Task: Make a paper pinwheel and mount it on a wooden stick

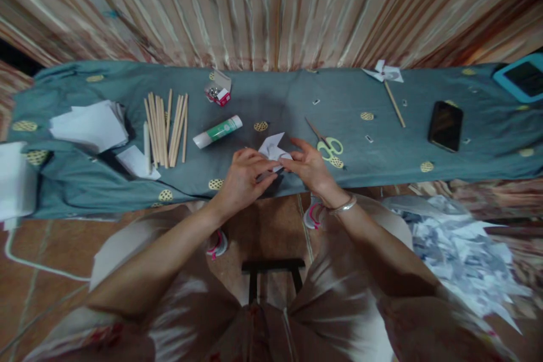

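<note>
Between my hands, at the front edge of the cloth-covered table, is a folded white paper pinwheel [274, 150] with pointed blades. My left hand [244, 176] is closed on its near left side, thumb and fingers pinching the paper. From the right, my right hand [311, 167] grips the same paper near its centre, and a bracelet circles that wrist. Fingers cover the pinwheel's lower part. Just beyond my right hand lie scissors [326, 144] with pale green handles. A glue stick [218, 132] with a green label rests beyond my left hand.
Wooden sticks [163, 130] and a stack of white paper [91, 124] lie on the left. A small red box of pins [219, 90] stands farther back. At right are a pinwheel on a stick [394, 102], a phone [445, 126] and a bag of paper scraps [462, 254].
</note>
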